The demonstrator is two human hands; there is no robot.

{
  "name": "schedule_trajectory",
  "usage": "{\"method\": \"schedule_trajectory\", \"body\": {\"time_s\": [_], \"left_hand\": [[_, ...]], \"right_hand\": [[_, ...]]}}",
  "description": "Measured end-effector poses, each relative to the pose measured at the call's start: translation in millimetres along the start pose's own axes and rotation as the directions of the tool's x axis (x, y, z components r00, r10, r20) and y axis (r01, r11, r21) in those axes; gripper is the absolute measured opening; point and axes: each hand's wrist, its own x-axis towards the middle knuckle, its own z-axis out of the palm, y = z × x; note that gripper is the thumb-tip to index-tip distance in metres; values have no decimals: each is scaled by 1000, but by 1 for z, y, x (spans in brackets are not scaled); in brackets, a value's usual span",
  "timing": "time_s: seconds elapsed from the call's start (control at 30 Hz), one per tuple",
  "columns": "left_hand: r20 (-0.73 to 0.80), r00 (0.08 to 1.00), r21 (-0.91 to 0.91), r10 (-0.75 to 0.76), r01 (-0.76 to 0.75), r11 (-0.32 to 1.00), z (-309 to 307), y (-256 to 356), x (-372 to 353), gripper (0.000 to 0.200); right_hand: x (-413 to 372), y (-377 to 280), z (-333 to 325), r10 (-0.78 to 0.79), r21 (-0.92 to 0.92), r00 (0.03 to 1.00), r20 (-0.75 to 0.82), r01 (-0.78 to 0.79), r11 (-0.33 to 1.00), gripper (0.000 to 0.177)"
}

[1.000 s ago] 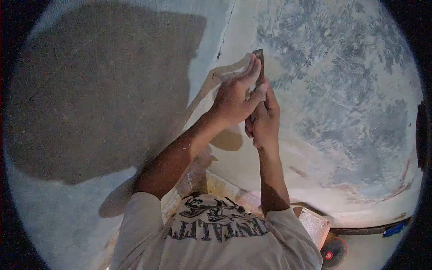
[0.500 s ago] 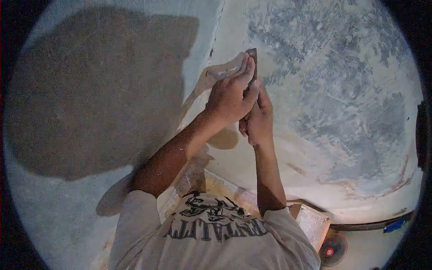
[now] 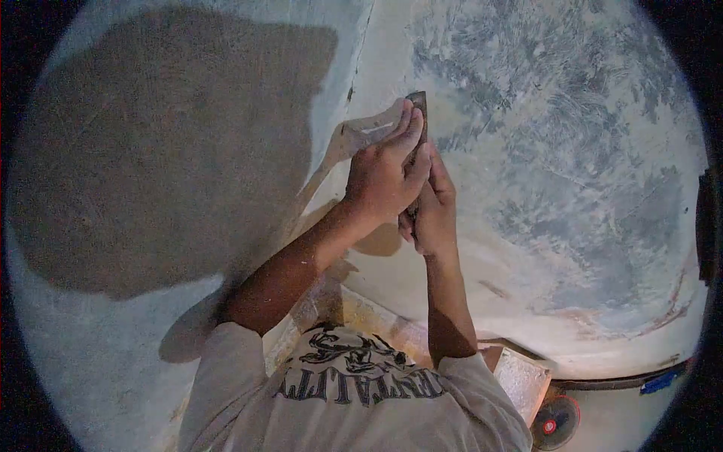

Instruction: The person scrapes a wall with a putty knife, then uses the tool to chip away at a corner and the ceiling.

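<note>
Both hands are closed on a long, narrow dark sanding block (image 3: 421,124), which lies against a pale curved surface (image 3: 459,286) with worn grey patches. My left hand (image 3: 380,177) presses on its upper half, fingers stretched along it toward the far tip. Lower down, my right hand (image 3: 437,207) wraps round the near end, with its thumb and fingers on either side. Most of the block's underside and middle is hidden by the hands.
A bluish-grey floor or panel (image 3: 113,354) lies to the left under a large shadow. At the lower right are a box-like object (image 3: 523,377), a round disc (image 3: 556,423) with a red centre, and a blue item (image 3: 661,382) near the dark lower edge.
Both hands and the sanding block have slid a short way down the surface, toward my body. The grip looks the same.
</note>
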Motion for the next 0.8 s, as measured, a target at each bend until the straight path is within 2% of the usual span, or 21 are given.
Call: {"method": "schedule_trajectory", "body": {"time_s": [0.13,0.23,0.37,0.47,0.57,0.67,0.77,0.8], "left_hand": [[70,994,-42,-90,93,995,-5,7,0,58],[-32,985,160,168,-161,974,1,-4,1,56],[-33,994,85,106,-103,991,-13,-10,13,56],[6,976,142,218,-217,966,-2,-18,1,56],[22,999,-92,49,-47,995,-12,-9,4,56],[38,998,-18,56,-56,998,-16,-7,3,56],[-18,987,111,159,-156,982,-5,-14,1,57],[-14,997,19,76,-76,997,-6,-11,3,58]], "right_hand": [[-2,3,1,7,58,1000,10,-8,998,45],[3,0,3,-13,45,1000,15,12,999,45],[15,-1,15,-17,66,999,38,15,998,45],[3,3,13,-21,77,1000,13,19,997,46],[0,5,21,-30,91,999,-19,32,995,47],[1,10,24,-48,91,998,-36,51,995,48],[5,11,16,-68,50,998,-16,69,996,49],[6,10,15,-69,40,998,-16,69,997,49]]}}
